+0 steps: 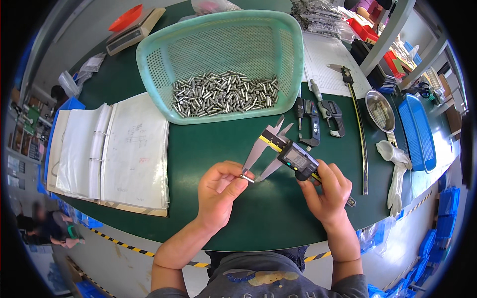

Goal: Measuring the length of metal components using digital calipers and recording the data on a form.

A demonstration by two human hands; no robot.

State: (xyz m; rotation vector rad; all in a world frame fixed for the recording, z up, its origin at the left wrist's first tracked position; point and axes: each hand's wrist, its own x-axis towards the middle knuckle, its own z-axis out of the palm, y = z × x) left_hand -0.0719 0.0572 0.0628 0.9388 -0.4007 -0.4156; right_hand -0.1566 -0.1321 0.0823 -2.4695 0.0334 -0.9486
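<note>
- Head view: left hand [218, 191] pinches a small steel pin [247, 177] at its fingertips, held up to the caliper [287, 153] jaws.
- Right hand [328, 193] grips the caliper body, thumb near the display, jaws parted to admit the pin.
- Behind: teal basket [149, 64] of pins, within reach.
- Left: open binder [112, 154] on the green table [208, 144].

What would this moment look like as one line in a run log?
left hand: pinches small metal pin at caliper's lower jaws | right hand: holds digital caliper | behind: green basket of pins
</note>
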